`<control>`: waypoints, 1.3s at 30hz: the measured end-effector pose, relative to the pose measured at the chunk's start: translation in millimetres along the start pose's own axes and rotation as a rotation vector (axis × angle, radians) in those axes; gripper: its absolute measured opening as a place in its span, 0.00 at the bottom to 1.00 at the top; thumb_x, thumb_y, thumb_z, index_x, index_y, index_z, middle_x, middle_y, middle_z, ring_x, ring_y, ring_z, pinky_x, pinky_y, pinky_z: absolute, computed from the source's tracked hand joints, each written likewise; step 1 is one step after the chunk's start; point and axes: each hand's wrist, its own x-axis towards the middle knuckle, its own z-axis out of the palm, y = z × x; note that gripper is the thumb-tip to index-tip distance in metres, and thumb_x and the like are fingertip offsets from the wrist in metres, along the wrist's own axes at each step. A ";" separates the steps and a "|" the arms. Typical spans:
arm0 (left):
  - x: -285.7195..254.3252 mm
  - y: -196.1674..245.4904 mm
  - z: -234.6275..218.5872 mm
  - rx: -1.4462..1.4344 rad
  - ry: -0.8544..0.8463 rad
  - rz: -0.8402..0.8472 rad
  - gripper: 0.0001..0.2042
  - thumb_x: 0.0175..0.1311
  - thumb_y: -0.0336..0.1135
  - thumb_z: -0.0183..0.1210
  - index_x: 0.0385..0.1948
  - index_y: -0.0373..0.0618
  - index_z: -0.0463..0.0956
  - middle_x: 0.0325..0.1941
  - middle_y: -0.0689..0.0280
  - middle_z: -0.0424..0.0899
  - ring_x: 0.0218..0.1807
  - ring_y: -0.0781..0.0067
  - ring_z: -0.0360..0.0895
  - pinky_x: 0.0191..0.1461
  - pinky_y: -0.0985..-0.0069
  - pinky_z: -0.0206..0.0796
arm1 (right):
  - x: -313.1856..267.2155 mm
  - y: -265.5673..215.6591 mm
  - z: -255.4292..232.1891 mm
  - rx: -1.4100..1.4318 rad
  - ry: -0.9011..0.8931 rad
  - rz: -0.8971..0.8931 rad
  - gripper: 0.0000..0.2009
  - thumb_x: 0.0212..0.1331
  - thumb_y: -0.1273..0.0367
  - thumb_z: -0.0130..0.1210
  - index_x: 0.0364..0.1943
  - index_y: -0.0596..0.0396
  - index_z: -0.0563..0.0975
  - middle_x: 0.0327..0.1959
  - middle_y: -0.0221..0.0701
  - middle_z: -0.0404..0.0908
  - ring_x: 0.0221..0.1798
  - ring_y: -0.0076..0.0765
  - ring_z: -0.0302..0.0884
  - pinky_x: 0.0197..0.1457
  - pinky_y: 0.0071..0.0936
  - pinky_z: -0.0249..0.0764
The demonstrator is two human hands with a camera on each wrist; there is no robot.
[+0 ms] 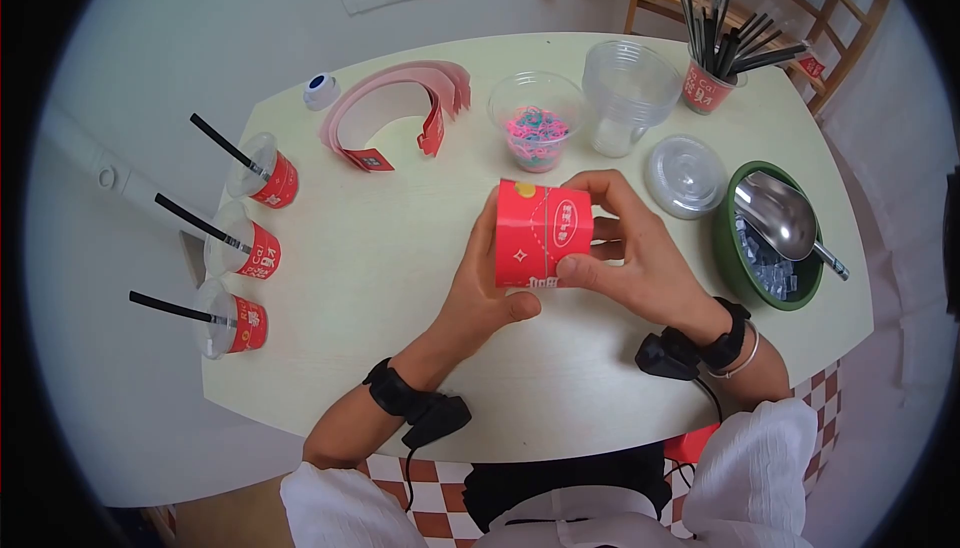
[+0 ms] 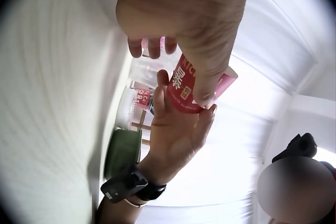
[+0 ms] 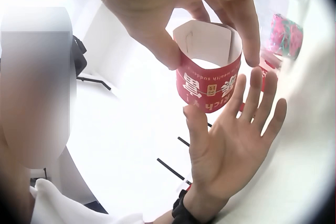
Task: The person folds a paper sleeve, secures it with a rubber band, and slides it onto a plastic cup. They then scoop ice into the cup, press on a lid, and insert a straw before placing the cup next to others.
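Note:
A red paper sleeve [image 1: 540, 238] with white print is bent into a ring; its white inside shows in the right wrist view. My right hand [image 1: 640, 253] pinches it at one side, thumb on the near face and fingers behind. My left hand [image 1: 465, 293] is at its other side, fingers partly hidden behind it in the head view. Seen from the right wrist, the left hand [image 3: 226, 145] has straight, spread fingers, its thumb tip close to the sleeve [image 3: 207, 85]; contact there is unclear.
Three lidded cups with black straws stand left, the nearest cup's band [image 1: 250, 325] red. Behind lie flat red sleeves [image 1: 385, 78], a tub of coloured bands [image 1: 537, 133], clear cups [image 1: 630, 83] and a straw cup [image 1: 705, 90]. Right are lids [image 1: 686, 176] and a green bowl [image 1: 735, 258] with a scoop [image 1: 780, 218].

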 end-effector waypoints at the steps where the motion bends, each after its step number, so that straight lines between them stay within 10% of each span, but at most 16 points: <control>1: -0.5 -2.2 -2.0 -0.015 -0.033 -0.041 0.57 0.39 0.54 0.73 0.68 0.43 0.41 0.63 0.60 0.60 0.67 0.64 0.59 0.66 0.66 0.55 | -0.9 2.3 2.1 -0.032 -0.034 0.009 0.31 0.48 0.62 0.65 0.54 0.58 0.63 0.50 0.41 0.71 0.45 0.40 0.77 0.44 0.33 0.76; 7: -0.3 7.8 -1.0 -0.251 0.052 -0.007 0.52 0.40 0.45 0.74 0.66 0.43 0.45 0.62 0.61 0.62 0.64 0.66 0.61 0.64 0.66 0.60 | 0.0 -15.7 -18.4 -0.784 0.143 -0.334 0.25 0.47 0.63 0.64 0.50 0.54 0.69 0.48 0.35 0.74 0.48 0.44 0.76 0.44 0.35 0.74; 15: -2.7 3.8 -4.8 -0.257 -0.055 -0.073 0.47 0.42 0.43 0.73 0.63 0.44 0.50 0.60 0.61 0.64 0.63 0.66 0.62 0.63 0.66 0.60 | 57.6 -4.0 -69.3 -1.361 0.492 -0.302 0.10 0.48 0.69 0.60 0.36 0.52 0.80 0.40 0.32 0.79 0.39 0.39 0.78 0.38 0.34 0.74; 24: -4.0 4.5 -5.8 -0.414 -0.108 -0.168 0.45 0.47 0.58 0.66 0.62 0.41 0.53 0.58 0.58 0.68 0.60 0.63 0.67 0.61 0.62 0.65 | 64.9 -12.1 -73.8 -1.259 0.401 -0.191 0.06 0.50 0.70 0.57 0.31 0.53 0.82 0.31 0.34 0.81 0.33 0.43 0.77 0.57 0.31 0.69; 27: -3.8 3.8 -7.7 -0.430 -0.153 -0.161 0.44 0.49 0.56 0.66 0.62 0.43 0.51 0.59 0.58 0.65 0.61 0.64 0.66 0.63 0.63 0.63 | 64.6 -11.7 -79.0 -1.133 0.412 -0.241 0.05 0.48 0.70 0.59 0.27 0.54 0.83 0.23 0.35 0.81 0.31 0.42 0.79 0.36 0.33 0.73; 30: -2.1 -4.1 -11.8 -0.407 -0.126 -0.168 0.45 0.47 0.57 0.66 0.62 0.44 0.51 0.59 0.59 0.64 0.62 0.65 0.65 0.63 0.63 0.63 | 65.1 -13.6 -83.0 -1.044 0.436 -0.192 0.05 0.49 0.70 0.58 0.29 0.55 0.83 0.26 0.35 0.81 0.32 0.43 0.79 0.37 0.31 0.74; 37: -0.3 -4.5 -9.7 -0.347 -0.061 -0.159 0.49 0.39 0.60 0.70 0.61 0.46 0.53 0.59 0.59 0.66 0.59 0.61 0.68 0.58 0.60 0.68 | 38.7 -48.9 -63.0 -0.725 0.764 -0.763 0.05 0.56 0.76 0.56 0.35 0.61 0.80 0.28 0.30 0.79 0.25 0.22 0.76 0.26 0.14 0.70; 39: 0.7 -3.1 -9.7 -0.332 -0.047 -0.160 0.50 0.37 0.61 0.70 0.62 0.47 0.53 0.59 0.59 0.66 0.59 0.60 0.69 0.57 0.59 0.69 | 18.5 -51.4 -49.9 -0.422 0.680 -0.642 0.04 0.56 0.77 0.55 0.34 0.65 0.79 0.29 0.32 0.79 0.24 0.22 0.77 0.26 0.15 0.70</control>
